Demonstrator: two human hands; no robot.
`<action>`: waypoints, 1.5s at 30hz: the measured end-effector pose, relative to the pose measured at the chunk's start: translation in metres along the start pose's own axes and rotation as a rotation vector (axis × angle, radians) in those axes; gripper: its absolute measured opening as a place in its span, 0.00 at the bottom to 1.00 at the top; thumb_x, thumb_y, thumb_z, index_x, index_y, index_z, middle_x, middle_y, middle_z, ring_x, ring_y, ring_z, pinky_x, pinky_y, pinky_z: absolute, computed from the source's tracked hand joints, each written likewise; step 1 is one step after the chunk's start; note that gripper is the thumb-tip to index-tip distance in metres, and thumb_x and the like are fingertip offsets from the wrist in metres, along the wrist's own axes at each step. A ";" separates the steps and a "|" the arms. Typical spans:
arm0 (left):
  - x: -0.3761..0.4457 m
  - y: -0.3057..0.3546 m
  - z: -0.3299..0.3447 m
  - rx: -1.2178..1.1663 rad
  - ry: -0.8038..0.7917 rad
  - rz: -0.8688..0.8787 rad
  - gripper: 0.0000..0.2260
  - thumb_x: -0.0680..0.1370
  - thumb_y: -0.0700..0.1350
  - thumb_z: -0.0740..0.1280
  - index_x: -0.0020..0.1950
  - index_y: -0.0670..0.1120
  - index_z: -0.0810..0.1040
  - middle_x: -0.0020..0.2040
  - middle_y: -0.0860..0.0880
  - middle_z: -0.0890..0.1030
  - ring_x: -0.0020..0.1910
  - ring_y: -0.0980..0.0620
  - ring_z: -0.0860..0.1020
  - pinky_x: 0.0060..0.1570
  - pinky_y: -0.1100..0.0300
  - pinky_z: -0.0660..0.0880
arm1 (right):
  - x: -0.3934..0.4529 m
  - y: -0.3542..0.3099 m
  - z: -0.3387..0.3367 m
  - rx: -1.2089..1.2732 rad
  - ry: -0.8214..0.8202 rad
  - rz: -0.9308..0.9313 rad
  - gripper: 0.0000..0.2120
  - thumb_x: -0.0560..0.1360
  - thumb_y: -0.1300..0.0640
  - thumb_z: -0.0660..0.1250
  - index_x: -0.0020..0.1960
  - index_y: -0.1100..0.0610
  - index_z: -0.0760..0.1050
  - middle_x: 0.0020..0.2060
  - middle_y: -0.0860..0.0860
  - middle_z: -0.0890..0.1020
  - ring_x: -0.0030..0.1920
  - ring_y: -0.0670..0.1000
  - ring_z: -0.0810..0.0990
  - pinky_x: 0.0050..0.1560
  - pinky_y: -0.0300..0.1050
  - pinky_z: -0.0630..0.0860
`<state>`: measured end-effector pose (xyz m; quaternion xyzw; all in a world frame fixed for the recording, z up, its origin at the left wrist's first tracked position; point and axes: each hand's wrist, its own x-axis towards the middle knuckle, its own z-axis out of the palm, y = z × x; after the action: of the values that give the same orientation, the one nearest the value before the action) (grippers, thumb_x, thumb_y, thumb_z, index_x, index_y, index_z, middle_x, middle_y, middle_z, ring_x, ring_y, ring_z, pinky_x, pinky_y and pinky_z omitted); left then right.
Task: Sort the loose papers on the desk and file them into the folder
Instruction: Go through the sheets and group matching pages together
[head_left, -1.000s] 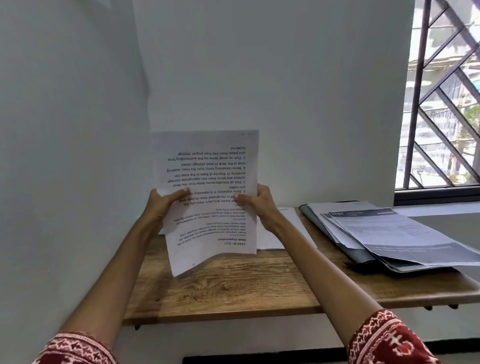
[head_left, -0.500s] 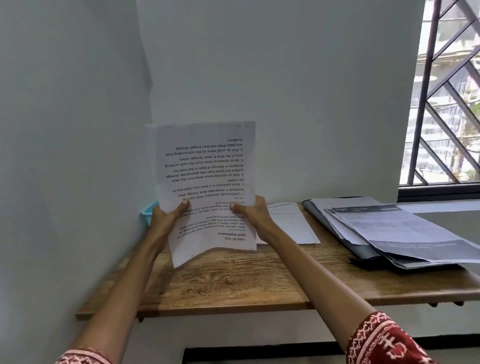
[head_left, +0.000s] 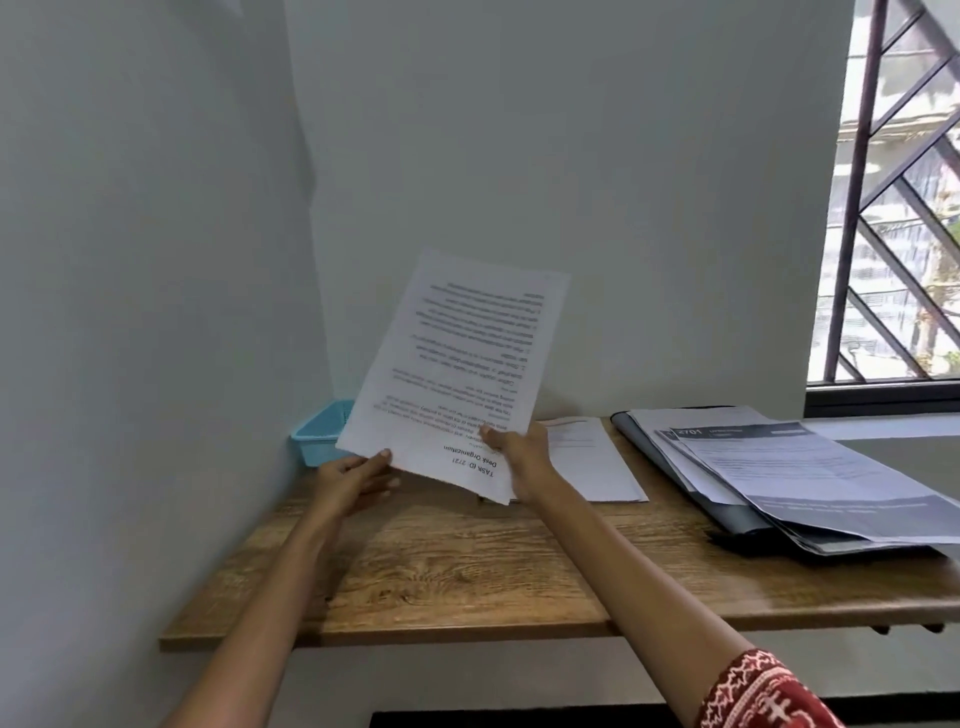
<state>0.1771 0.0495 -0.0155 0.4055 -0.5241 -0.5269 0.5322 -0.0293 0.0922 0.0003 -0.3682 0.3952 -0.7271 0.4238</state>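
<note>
Right hand pinched the printed sheet, tilted above the tabletop; left hand, fingers relaxed, touched its lower edge beside the blue basket

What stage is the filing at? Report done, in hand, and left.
Done: several sheets already lie on the dark folder at the right. In hand: the right hand pinches a printed sheet lifted off the desk; the left hand touches its edge. Left: one paper lies flat behind.

Your held sheet shows body text too blurred to read. It hides part of the blue basket. The frame's right edge crops the paper stack.
</note>
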 end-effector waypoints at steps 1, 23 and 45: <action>-0.002 -0.001 0.006 -0.060 -0.001 -0.021 0.10 0.75 0.39 0.69 0.55 0.38 0.77 0.44 0.41 0.82 0.33 0.51 0.82 0.31 0.64 0.79 | -0.001 0.004 0.004 0.047 0.036 0.027 0.14 0.72 0.73 0.68 0.55 0.61 0.76 0.47 0.56 0.81 0.43 0.55 0.82 0.40 0.50 0.80; 0.003 0.051 -0.021 0.275 0.056 0.172 0.13 0.79 0.42 0.64 0.61 0.38 0.75 0.56 0.38 0.79 0.48 0.43 0.78 0.52 0.49 0.74 | 0.029 -0.047 -0.080 -0.254 -0.203 0.066 0.15 0.73 0.67 0.68 0.59 0.63 0.76 0.51 0.56 0.82 0.48 0.53 0.82 0.44 0.43 0.81; -0.016 -0.019 -0.006 0.142 0.068 0.063 0.14 0.79 0.41 0.62 0.64 0.40 0.73 0.60 0.39 0.78 0.59 0.39 0.76 0.60 0.44 0.71 | 0.006 -0.006 -0.074 -0.252 -0.172 0.006 0.13 0.69 0.70 0.72 0.52 0.62 0.78 0.46 0.57 0.85 0.46 0.54 0.85 0.49 0.50 0.81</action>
<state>0.1823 0.0628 -0.0370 0.4432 -0.5544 -0.4572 0.5358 -0.0975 0.1076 -0.0241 -0.4783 0.4464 -0.6363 0.4087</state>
